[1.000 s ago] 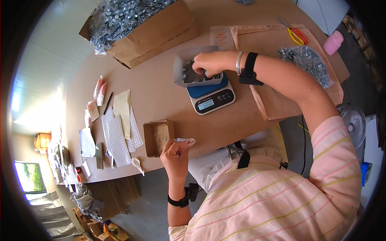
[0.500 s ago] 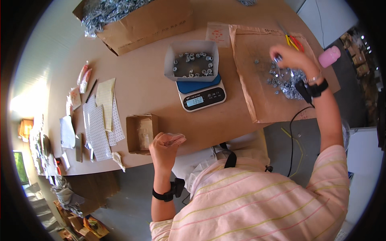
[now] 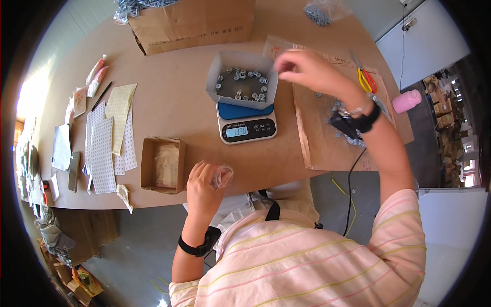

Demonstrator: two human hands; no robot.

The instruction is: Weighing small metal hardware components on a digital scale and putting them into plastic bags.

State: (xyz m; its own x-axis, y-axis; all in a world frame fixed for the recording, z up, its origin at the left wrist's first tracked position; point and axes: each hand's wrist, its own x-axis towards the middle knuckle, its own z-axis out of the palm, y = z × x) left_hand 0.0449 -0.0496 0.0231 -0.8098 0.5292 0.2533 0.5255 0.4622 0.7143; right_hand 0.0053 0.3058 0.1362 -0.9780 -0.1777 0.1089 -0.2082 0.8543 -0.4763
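A grey tray (image 3: 217, 77) with several small metal parts (image 3: 241, 84) rests on a digital scale (image 3: 246, 125) at the table's middle. My right hand (image 3: 307, 69) hovers at the tray's right rim, fingers pinched together; what they hold is too blurred to tell. Near the table's front edge my left hand (image 3: 204, 187) holds a small clear plastic bag (image 3: 223, 176). A pile of loose metal parts (image 3: 353, 130) lies on brown paper (image 3: 322, 143) under my right forearm.
A small open cardboard box (image 3: 162, 163) with clear bags sits left of my left hand. Sheets of labels (image 3: 105, 146) lie farther left. A big cardboard box (image 3: 194, 23) stands at the back. Yellow-handled scissors (image 3: 364, 79) and a pink bottle (image 3: 407, 101) lie at the right.
My right hand moved from the parts pile on the brown paper back left to the tray on the scale. My left hand has opened up around the clear bag.
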